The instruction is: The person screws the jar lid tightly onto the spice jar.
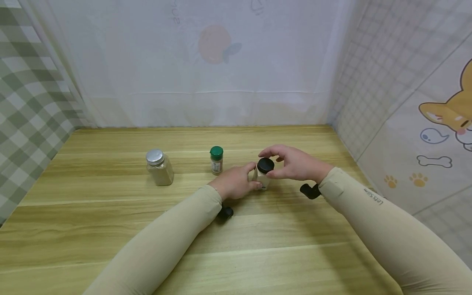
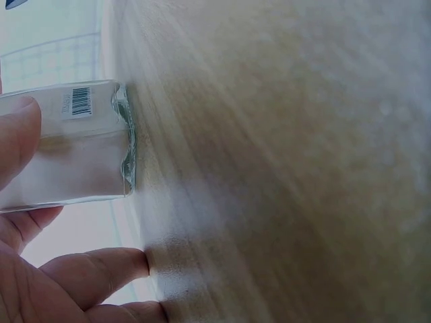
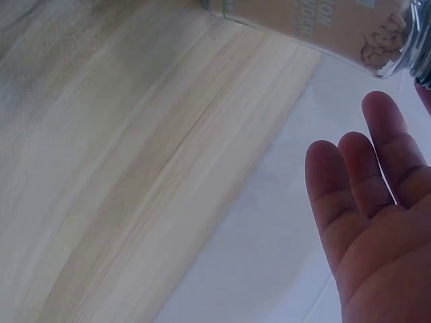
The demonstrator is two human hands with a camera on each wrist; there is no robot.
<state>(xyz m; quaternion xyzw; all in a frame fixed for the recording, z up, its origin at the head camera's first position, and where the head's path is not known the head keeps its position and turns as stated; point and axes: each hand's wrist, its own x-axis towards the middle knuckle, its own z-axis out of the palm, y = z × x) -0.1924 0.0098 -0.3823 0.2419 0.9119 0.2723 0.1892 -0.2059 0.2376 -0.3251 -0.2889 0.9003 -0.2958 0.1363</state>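
A square glass spice jar (image 1: 262, 180) with a black lid (image 1: 265, 164) stands on the wooden table, right of centre. Its body is between the thumb and fingers of my left hand (image 1: 236, 182), which grips it low down. My right hand (image 1: 296, 163) pinches the lid from the right with thumb and forefinger. In the left wrist view the glass jar (image 2: 84, 165) shows pale powder and a barcode label, its base at the tabletop. Printed lettering marks the jar (image 3: 316, 23) in the right wrist view, where the other right fingers extend free of it.
A small green-capped spice bottle (image 1: 216, 160) stands just beyond my left hand. Farther left is a silver-lidded jar (image 1: 160, 169) of tan powder. A white curtain (image 1: 147, 73) hangs behind the wooden table (image 1: 110, 229), and a patterned cloth (image 1: 405, 123) borders the right.
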